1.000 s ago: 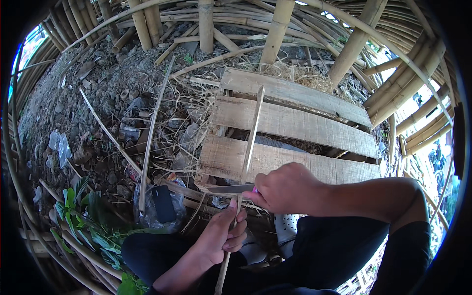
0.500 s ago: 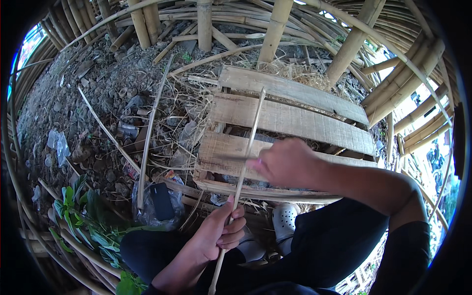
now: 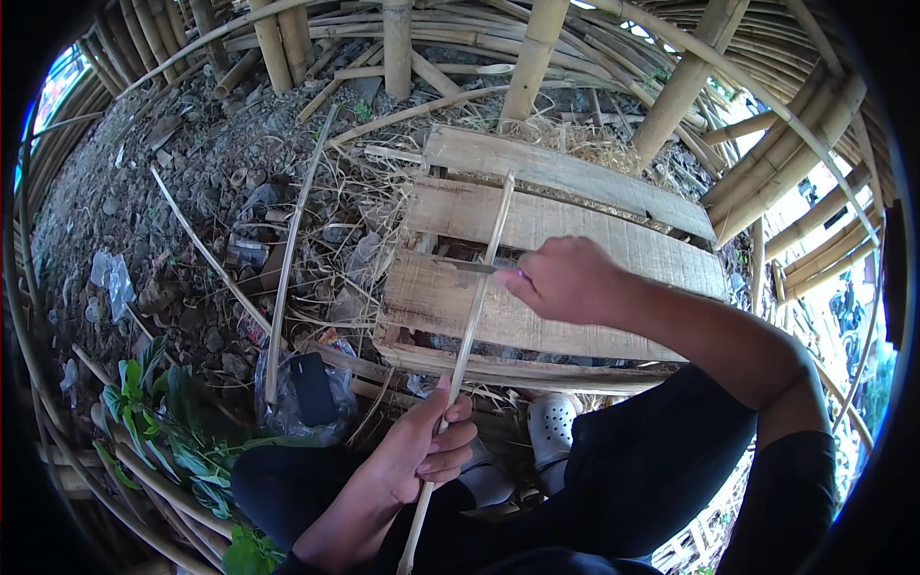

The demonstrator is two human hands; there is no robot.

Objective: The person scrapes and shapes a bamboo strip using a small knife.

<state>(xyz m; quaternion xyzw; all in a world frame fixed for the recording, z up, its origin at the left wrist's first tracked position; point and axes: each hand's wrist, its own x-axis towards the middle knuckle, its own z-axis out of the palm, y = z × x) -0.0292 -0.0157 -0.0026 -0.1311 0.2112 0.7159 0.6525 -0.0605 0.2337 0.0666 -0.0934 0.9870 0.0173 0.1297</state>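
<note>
Clasped in the left hand (image 3: 422, 447), the pale strip (image 3: 469, 331) is reaching past the near edge of the pallet (image 3: 517, 370), gapped slats (image 3: 585, 225) spreading either side; the right hand (image 3: 573, 278) is gripping a knife (image 3: 468, 265), blade crossing the strip. Leftward, a phone (image 3: 314, 390) is lying on plastic (image 3: 346, 383).

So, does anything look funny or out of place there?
Yes, the flat black rectangular phone, right of the green leafy branches. It lies among crumpled clear plastic on littered, stony ground, an odd spot for a phone.
</note>
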